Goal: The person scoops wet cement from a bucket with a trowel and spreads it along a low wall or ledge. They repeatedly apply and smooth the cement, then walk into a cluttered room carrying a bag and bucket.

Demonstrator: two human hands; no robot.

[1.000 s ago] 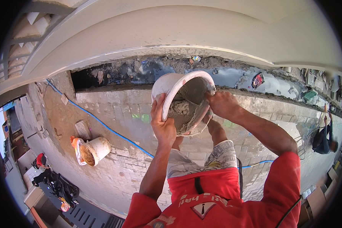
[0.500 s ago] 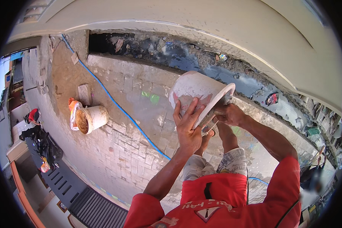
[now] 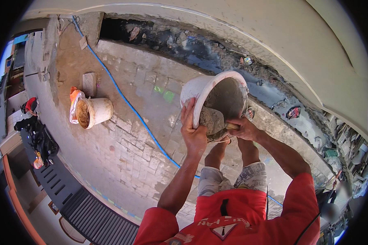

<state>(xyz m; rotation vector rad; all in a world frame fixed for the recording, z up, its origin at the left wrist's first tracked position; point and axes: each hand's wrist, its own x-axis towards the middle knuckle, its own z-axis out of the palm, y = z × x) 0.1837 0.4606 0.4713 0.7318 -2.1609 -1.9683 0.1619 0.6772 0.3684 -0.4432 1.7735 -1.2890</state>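
A pale, mortar-stained bucket (image 3: 189,86) is tilted in front of me, its mouth facing my side. Grey mortar coats its inner wall. My left hand (image 3: 193,132) grips the bucket's left side at the rim, fingers on the outside. Closed around a trowel's wooden handle, my right hand (image 3: 246,130) is at the right of the bucket's mouth. The trowel's grey, mortar-covered blade (image 3: 212,121) lies inside the mouth, near the lower rim. Part of the bucket's thin wire handle hangs below the rim.
Behind the bucket runs an open drain (image 3: 196,57) with dark water and rubble. A blue hose (image 3: 129,102) crosses the paving. Left stand a second bucket (image 3: 102,111) with brownish contents, an orange-white bag (image 3: 74,104) and a block (image 3: 89,84). Farther left, a person (image 3: 30,105) is beside a motorcycle.
The bucket has turned so that its mouth faces more toward me, showing its inside and the trowel blade. Both hands have turned with it, keeping their holds.
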